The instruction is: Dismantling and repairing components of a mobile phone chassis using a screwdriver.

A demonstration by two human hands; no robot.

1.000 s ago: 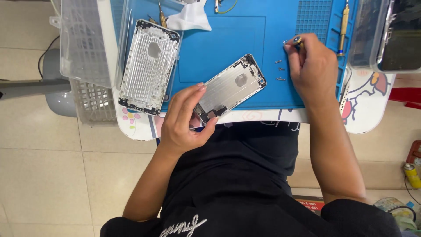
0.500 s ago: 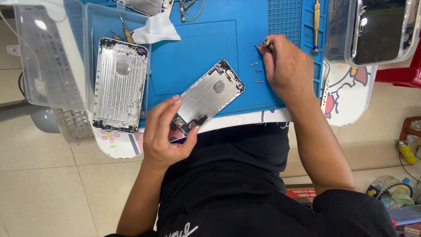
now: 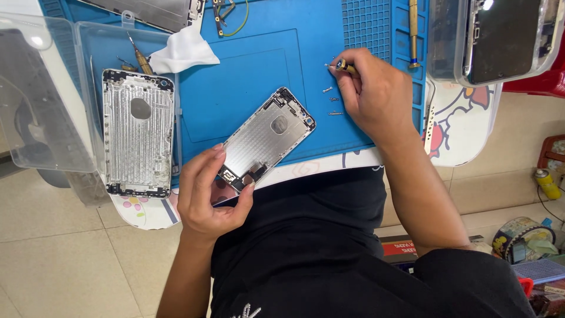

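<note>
Hands at work on a silver metal phone back housing [image 3: 266, 138] lying slantwise on our blue silicone repair mat [image 3: 247, 65].
Our left hand [image 3: 209, 197] clamps its grip on the housing's near end, thumb and fingers closed around the edge at the counter's front. Our right hand [image 3: 371, 91] pinches a gold-tipped screwdriver [image 3: 344, 66], its tip down among tiny screws [image 3: 329, 100] beside the housing. A second bare silver housing [image 3: 138, 132] lies to the left, near a white cloth [image 3: 182, 50].
</note>
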